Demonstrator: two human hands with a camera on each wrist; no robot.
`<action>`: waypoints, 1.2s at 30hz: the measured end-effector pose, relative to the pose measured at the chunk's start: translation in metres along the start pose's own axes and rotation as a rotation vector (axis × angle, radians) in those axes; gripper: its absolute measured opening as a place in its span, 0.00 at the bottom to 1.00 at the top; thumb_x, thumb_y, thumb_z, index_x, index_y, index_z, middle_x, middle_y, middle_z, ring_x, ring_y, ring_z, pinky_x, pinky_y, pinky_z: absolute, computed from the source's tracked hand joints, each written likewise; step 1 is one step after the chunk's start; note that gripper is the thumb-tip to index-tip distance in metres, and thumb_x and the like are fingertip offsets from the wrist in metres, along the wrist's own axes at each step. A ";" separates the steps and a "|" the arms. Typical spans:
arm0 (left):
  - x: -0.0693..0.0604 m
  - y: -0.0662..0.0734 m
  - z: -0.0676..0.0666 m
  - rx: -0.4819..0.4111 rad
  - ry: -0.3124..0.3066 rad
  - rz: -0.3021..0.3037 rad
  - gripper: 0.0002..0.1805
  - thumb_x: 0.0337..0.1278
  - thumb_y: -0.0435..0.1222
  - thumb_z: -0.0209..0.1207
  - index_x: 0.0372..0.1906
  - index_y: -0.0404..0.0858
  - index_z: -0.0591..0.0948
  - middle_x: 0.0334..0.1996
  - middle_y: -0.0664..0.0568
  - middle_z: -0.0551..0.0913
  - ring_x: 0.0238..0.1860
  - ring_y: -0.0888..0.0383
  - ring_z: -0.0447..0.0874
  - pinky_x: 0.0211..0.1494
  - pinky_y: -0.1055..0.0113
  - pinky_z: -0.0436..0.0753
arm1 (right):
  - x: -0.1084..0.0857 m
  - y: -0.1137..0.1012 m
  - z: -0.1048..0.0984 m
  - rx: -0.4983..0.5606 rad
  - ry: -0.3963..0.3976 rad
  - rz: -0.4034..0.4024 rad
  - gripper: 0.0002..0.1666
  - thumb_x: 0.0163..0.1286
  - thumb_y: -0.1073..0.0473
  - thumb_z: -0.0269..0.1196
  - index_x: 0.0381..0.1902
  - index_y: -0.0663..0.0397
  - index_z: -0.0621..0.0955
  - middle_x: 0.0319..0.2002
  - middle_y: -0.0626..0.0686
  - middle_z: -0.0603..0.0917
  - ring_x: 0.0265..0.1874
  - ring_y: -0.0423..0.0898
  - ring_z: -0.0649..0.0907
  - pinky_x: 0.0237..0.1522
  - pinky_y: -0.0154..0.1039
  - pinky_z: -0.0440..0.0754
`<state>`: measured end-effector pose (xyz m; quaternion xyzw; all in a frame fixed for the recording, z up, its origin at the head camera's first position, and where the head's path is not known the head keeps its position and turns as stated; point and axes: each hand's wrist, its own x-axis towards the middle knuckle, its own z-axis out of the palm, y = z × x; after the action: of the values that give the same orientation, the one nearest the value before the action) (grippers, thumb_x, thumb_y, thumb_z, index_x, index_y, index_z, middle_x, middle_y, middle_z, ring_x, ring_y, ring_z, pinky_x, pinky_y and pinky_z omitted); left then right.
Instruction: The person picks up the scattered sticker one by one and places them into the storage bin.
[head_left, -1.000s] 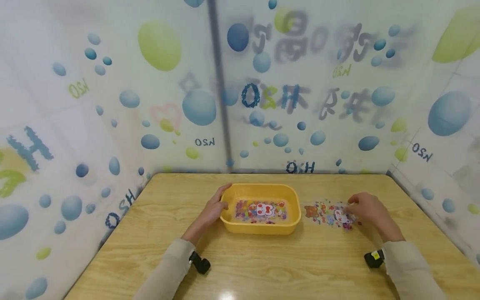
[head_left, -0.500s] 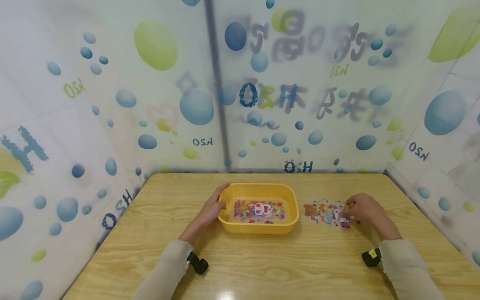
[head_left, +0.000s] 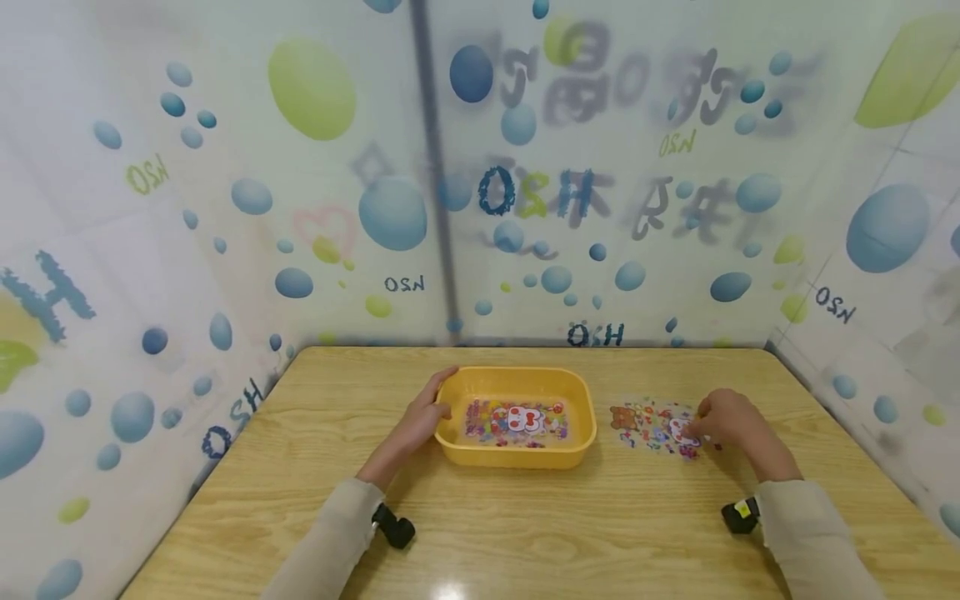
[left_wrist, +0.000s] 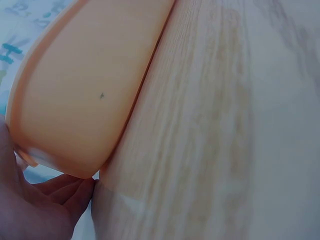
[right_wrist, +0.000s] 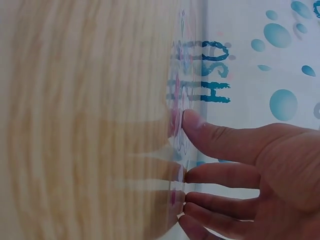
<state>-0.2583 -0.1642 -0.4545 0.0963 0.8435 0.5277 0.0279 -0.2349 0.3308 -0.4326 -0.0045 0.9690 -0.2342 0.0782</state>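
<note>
A yellow plastic tray (head_left: 517,457) stands on the wooden table. My left hand (head_left: 420,419) grips its left end, thumb over the rim and fingers along the outside; the left wrist view shows fingertips near the tray's base. Inside lies a clear printed sheet (head_left: 525,419) with a white cartoon figure and small coloured pictures. A similar clear printed sheet (head_left: 648,427), with a brown bear and a white figure, lies flat right of the tray. My right hand (head_left: 731,419) touches its right end with the thumb (right_wrist: 195,122) and fingertips; no clear pinch shows.
The wooden table (head_left: 480,533) reaches back to a pale curtain-like wall (head_left: 637,142) with blue and green dots. Similar walls flank it at left and right. Each wrist wears a black camera, such as the right wrist camera (head_left: 741,517).
Both hands stay at the tray and the right-hand sheet. The right thumb and fingers have shifted slightly at the sheet's end. The head view has swung a little.
</note>
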 end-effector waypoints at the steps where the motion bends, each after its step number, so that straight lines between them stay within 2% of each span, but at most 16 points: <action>1: 0.000 0.000 0.000 -0.002 0.002 -0.001 0.44 0.56 0.27 0.48 0.81 0.49 0.61 0.83 0.43 0.56 0.83 0.39 0.50 0.77 0.41 0.62 | 0.000 0.000 0.000 0.001 -0.001 0.001 0.13 0.64 0.56 0.72 0.27 0.61 0.86 0.20 0.50 0.81 0.20 0.46 0.77 0.26 0.40 0.73; 7: 0.001 0.000 -0.001 -0.002 0.002 0.002 0.44 0.55 0.27 0.48 0.82 0.48 0.61 0.83 0.41 0.56 0.82 0.38 0.52 0.75 0.41 0.66 | 0.001 -0.001 0.002 -0.002 -0.008 0.004 0.13 0.63 0.56 0.72 0.25 0.59 0.85 0.19 0.48 0.79 0.19 0.45 0.76 0.26 0.39 0.73; 12: 0.000 0.000 -0.002 -0.006 -0.003 0.004 0.44 0.56 0.27 0.48 0.82 0.48 0.60 0.83 0.41 0.55 0.82 0.37 0.51 0.76 0.40 0.64 | 0.001 -0.002 0.001 -0.006 0.017 -0.001 0.15 0.61 0.55 0.74 0.27 0.61 0.82 0.20 0.49 0.76 0.19 0.44 0.75 0.25 0.39 0.71; 18: 0.000 -0.002 0.000 -0.015 -0.001 -0.003 0.44 0.56 0.28 0.48 0.81 0.50 0.61 0.83 0.42 0.55 0.83 0.37 0.50 0.78 0.39 0.60 | -0.002 -0.005 -0.002 -0.023 0.041 0.020 0.23 0.60 0.55 0.75 0.40 0.70 0.80 0.33 0.59 0.81 0.27 0.49 0.78 0.30 0.41 0.76; 24: 0.001 -0.003 0.001 -0.013 0.003 -0.011 0.44 0.56 0.29 0.48 0.81 0.52 0.61 0.83 0.42 0.55 0.83 0.38 0.50 0.79 0.39 0.59 | -0.006 -0.011 -0.003 -0.003 0.047 0.057 0.29 0.60 0.56 0.75 0.46 0.76 0.77 0.37 0.65 0.82 0.29 0.51 0.80 0.31 0.41 0.79; 31: 0.002 -0.003 0.001 -0.015 0.004 -0.007 0.43 0.56 0.28 0.48 0.81 0.52 0.62 0.83 0.43 0.56 0.83 0.39 0.51 0.79 0.40 0.60 | -0.008 -0.011 -0.004 0.024 0.100 0.013 0.22 0.61 0.65 0.69 0.46 0.78 0.77 0.38 0.70 0.82 0.26 0.50 0.80 0.28 0.42 0.79; 36: 0.001 -0.003 0.001 -0.022 0.002 0.000 0.43 0.56 0.28 0.48 0.81 0.52 0.62 0.83 0.43 0.56 0.83 0.39 0.50 0.79 0.40 0.59 | -0.006 0.000 -0.006 0.079 0.109 -0.001 0.18 0.62 0.65 0.66 0.46 0.74 0.80 0.39 0.68 0.83 0.26 0.48 0.80 0.29 0.41 0.78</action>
<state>-0.2595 -0.1640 -0.4572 0.0952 0.8376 0.5372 0.0282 -0.2299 0.3333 -0.4267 0.0107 0.9618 -0.2723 0.0252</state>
